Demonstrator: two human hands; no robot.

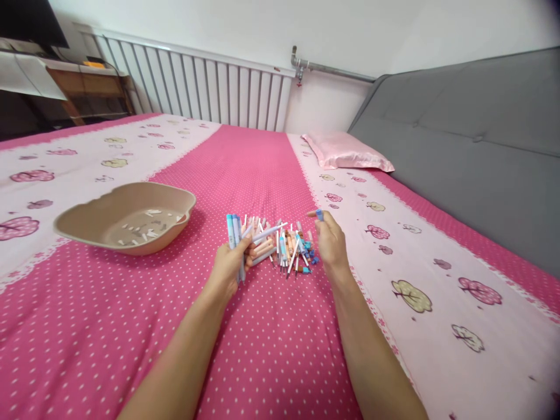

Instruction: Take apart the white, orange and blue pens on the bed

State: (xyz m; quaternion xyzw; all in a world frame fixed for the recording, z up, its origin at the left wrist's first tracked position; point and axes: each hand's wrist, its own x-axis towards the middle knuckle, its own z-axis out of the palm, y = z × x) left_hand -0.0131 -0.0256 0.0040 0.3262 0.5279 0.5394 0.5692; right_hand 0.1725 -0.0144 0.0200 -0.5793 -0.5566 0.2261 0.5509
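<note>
My left hand [231, 256] is closed around several blue and lilac pen barrels [236, 230], which stand roughly upright in the grip. A pale lilac barrel [266, 232] sticks out to the right from the same fingers. My right hand [331, 239] is raised just right of the pile and pinches a small blue pen cap [319, 215]. Between the hands lies a heap of pen parts: white refills [293, 256] with dark tips, peach barrels [263, 249], and blue caps [313, 256] along its right side. My left fingers partly cover the heap's left end.
A beige plastic basin [175, 227] with small white pieces [146, 236] in it stands at the left on the pink dotted bedspread [245, 169]. A pink pillow [350, 153] lies at the back right against a grey headboard [472, 105]. A white radiator [196, 84] lines the wall.
</note>
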